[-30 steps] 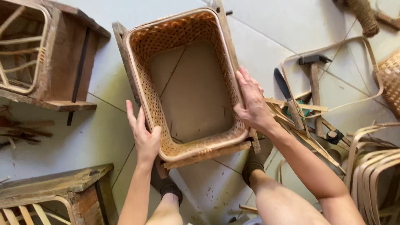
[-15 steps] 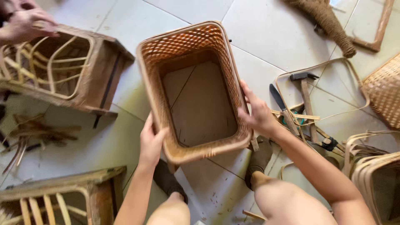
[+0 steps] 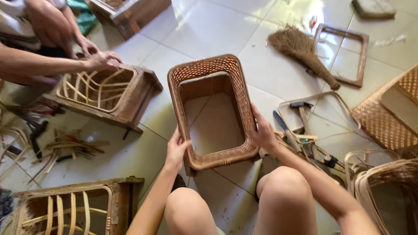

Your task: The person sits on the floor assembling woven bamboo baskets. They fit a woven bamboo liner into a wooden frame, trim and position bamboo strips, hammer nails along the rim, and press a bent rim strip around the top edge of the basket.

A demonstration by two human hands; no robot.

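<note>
Hands clasp a woven basket [image 3: 212, 111] from both sides: the left hand [image 3: 176, 150] wraps its near left corner, and the right hand [image 3: 261, 130] presses flat against the right wall, fingers curled over the rim. It sits just above the tiled floor [image 3: 209, 35], in front of the person's knees, open mouth facing up. With no bottom panel to stiffen it, a hard squeeze could likely push the walls out of square, and a loose palm grip might let it tip. It is a rectangular, bottomless frame of reddish-brown lattice weave with a smooth rolled rim; tiles show through it. To the right lie a hammer [image 3: 302, 114] and a knife [image 3: 281, 124]; beyond, a hand broom [image 3: 302, 52]. On the left another person's hands [image 3: 98, 56] work at a wooden frame [image 3: 102, 93].
</note>
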